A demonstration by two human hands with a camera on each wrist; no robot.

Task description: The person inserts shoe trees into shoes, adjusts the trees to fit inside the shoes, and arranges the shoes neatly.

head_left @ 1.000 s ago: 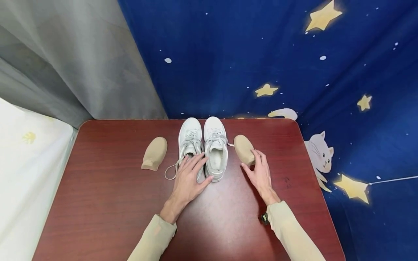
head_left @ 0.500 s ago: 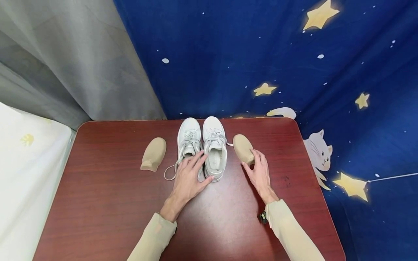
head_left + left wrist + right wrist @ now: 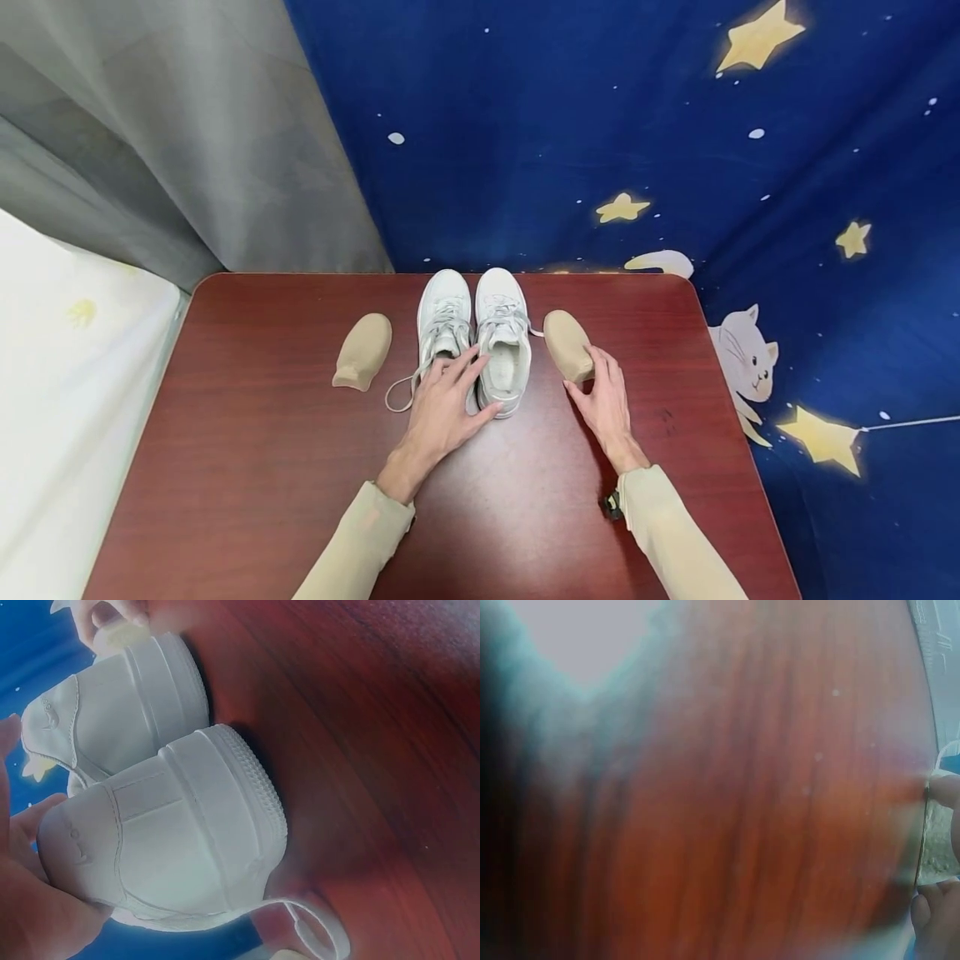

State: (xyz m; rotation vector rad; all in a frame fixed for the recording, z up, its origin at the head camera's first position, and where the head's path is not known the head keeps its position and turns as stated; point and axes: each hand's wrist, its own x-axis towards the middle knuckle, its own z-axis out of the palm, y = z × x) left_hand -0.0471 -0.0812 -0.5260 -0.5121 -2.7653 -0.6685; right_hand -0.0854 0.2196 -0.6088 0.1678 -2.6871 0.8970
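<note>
Two white lace-up sneakers stand side by side, toes away from me: the left sneaker [image 3: 446, 307] and the right sneaker [image 3: 501, 293]. My left hand [image 3: 441, 410] lies over the left sneaker's heel with its fingers spread, the thumb tip at the right sneaker's heel. In the left wrist view, the left sneaker's heel [image 3: 165, 832] is against my palm and fingers. With thumb and fingers, my right hand [image 3: 606, 407] pinches the near end of a beige, toe-shaped shoe tree [image 3: 566, 342] lying on the table. A matching shoe tree [image 3: 365, 346] lies left of the sneakers.
The red-brown wooden table [image 3: 247, 433] has rounded far corners. The left sneaker's loose lace [image 3: 397, 398] loops onto the tabletop. A grey curtain [image 3: 300, 192] and a blue starry curtain [image 3: 525, 167] hang behind the far edge; white cloth [image 3: 82, 375] hangs at left.
The head view has shifted slightly. Both hands, the sneakers and the shoe trees keep the same positions relative to each other.
</note>
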